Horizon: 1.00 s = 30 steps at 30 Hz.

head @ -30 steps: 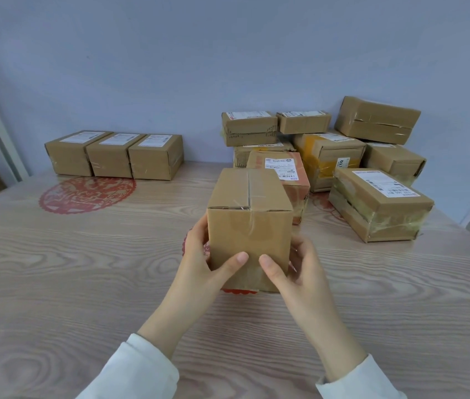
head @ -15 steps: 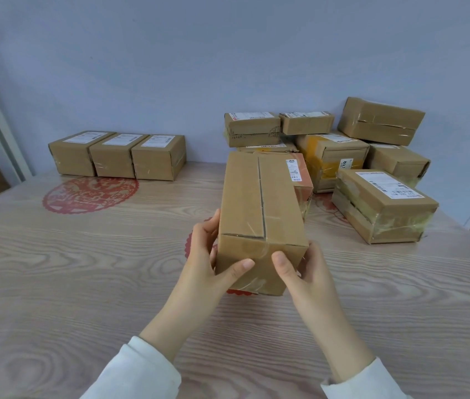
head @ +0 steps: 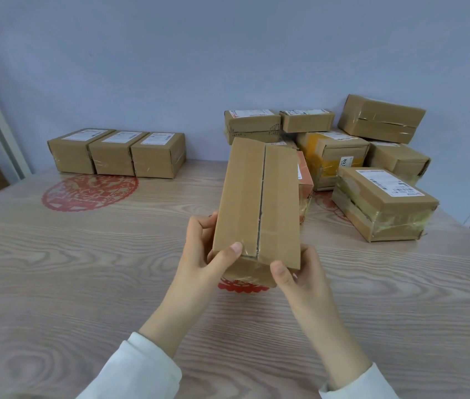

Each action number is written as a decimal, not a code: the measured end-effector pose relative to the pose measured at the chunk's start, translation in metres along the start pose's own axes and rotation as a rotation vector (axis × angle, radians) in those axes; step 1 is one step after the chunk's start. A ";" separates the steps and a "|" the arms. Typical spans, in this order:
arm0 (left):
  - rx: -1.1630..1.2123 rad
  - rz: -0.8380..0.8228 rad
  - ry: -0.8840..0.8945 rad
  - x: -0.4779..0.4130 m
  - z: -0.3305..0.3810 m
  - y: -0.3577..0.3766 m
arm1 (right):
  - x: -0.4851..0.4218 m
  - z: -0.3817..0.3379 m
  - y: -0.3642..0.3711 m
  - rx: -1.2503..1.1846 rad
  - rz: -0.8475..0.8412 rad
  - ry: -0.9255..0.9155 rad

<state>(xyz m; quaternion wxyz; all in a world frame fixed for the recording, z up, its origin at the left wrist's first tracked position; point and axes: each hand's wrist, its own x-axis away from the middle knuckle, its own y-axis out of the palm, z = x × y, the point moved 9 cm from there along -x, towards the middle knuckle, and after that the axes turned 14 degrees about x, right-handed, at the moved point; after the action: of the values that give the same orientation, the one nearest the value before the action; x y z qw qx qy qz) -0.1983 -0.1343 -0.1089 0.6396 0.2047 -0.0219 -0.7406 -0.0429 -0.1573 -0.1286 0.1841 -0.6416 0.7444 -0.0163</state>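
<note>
Box (head: 257,205) tipped further up; left hand (head: 202,254), right hand (head: 300,272) grip its near edge.

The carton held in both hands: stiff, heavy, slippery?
Probably stiff: the carton shows square, undented edges. Likely light for its size, since the left hand and right hand hold it by its near end only. Glossy tape there may be slick.

The single camera rides on my head and looks forward and down over the surface (head: 84,283) with a wide angle. My left grip (head: 202,254) and right grip (head: 300,277) enter from the bottom edge, close under the lens, with the box (head: 245,203) near the frame's middle. The stacked boxes (head: 331,151) and the wall (head: 170,67) lie farther off, toward the top.
</note>
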 end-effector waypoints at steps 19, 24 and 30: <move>-0.149 -0.092 -0.010 0.005 -0.008 0.001 | -0.001 0.002 0.000 -0.109 -0.035 0.036; -0.122 -0.070 -0.007 0.006 -0.011 0.002 | -0.001 0.001 0.003 -0.087 -0.059 0.010; -0.108 -0.039 -0.008 0.005 -0.009 0.001 | 0.000 -0.002 0.001 -0.081 -0.079 0.019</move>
<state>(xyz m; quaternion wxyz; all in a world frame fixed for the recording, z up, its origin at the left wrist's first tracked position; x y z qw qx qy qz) -0.1948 -0.1372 -0.1179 0.6351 0.1673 0.0194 -0.7539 -0.0442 -0.1574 -0.1267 0.1500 -0.6772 0.7203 0.0004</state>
